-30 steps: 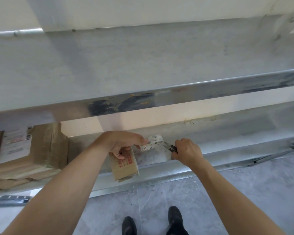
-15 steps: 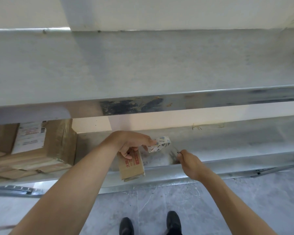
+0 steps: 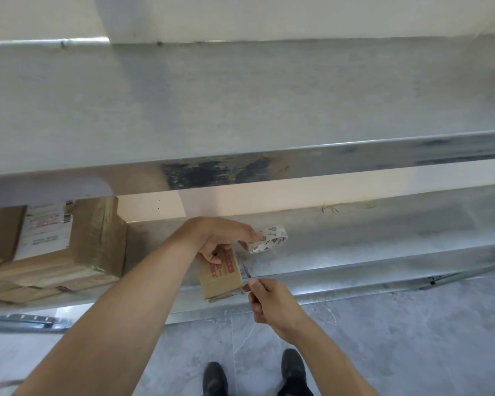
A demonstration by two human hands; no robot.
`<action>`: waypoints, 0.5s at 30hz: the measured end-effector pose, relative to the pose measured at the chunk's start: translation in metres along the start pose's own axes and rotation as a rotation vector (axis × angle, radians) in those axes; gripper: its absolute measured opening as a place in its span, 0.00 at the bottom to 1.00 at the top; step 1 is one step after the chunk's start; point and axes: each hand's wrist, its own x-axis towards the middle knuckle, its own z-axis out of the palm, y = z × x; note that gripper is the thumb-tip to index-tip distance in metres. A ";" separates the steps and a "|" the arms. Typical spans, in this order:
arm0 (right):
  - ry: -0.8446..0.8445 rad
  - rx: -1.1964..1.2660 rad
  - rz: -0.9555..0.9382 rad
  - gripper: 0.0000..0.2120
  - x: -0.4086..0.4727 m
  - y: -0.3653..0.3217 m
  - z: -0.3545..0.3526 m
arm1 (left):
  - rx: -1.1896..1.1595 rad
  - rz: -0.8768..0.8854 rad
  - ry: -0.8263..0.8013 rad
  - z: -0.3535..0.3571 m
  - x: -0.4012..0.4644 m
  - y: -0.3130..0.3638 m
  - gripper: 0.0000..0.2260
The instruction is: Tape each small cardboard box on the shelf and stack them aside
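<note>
Holding small box [image 3: 220,274] and tape roll [image 3: 269,239], left hand [image 3: 220,238]

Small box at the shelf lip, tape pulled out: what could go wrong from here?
1. The small box overhangs the shelf edge, held only by the left hand, which also holds the tape roll. It could slip off.
2. The right hand pinches a thin tool, probably scissors, near the left fingers. A nick is possible.
3. The pulled tape may stick to itself.
</note>
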 end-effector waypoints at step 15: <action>0.037 0.029 -0.037 0.14 0.007 -0.017 0.009 | 0.003 -0.005 0.005 -0.001 0.001 -0.002 0.13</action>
